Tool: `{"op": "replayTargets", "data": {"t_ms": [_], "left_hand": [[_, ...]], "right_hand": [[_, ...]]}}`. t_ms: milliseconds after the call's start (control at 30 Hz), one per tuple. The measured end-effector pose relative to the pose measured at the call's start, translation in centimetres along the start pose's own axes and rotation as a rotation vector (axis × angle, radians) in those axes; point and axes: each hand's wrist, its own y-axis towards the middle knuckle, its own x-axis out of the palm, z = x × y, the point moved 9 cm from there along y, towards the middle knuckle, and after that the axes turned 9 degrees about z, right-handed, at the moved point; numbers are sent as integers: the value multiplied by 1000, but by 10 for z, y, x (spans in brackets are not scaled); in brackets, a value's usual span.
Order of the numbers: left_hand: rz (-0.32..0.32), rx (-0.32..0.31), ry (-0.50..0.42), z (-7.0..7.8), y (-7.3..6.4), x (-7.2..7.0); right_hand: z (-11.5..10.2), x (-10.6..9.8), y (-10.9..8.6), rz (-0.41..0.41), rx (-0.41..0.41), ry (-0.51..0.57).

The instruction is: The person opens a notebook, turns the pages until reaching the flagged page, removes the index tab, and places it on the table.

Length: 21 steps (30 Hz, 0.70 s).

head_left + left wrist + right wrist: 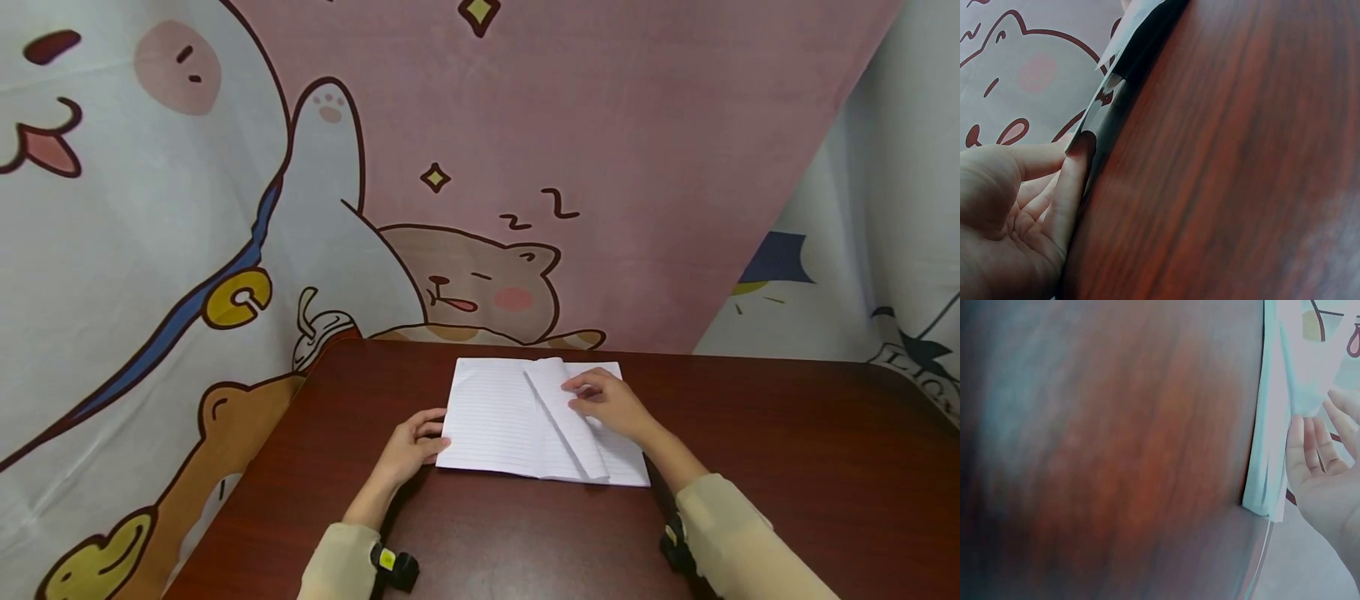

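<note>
An open notebook [487, 417] with ruled white pages lies on the table. One right-hand page [566, 408] is lifted and curls over toward the left. My left hand [411, 446] pinches the notebook's left edge, thumb on top and fingers underneath, as the left wrist view shows with the left hand [1029, 206]. My right hand [606, 402] is at the curled page, its fingertips touching the outer side. In the right wrist view, the right hand [1329, 453] has its thumb and loosely bent fingers spread apart at the page's edge.
The dark reddish-brown table [787, 467] extends to both sides. Behind it hangs a cloth [637, 167] printed with cartoon animals, which also runs along the table's left side. A black wrist camera [397, 571] sits at the left sleeve.
</note>
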Motion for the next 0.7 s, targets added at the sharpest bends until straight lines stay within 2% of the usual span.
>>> {"op": "replayTargets", "data": {"t_ms": [300, 533, 700], "left_hand": [[5, 0, 9, 1, 0, 0], [1, -5, 7, 1, -1, -1], [2, -5, 9, 1, -1, 0]], "right_hand": [[-7, 6, 1, -13, -21, 7], [-12, 9, 1, -15, -71, -2], [-12, 11, 1, -8, -30, -32]]}}
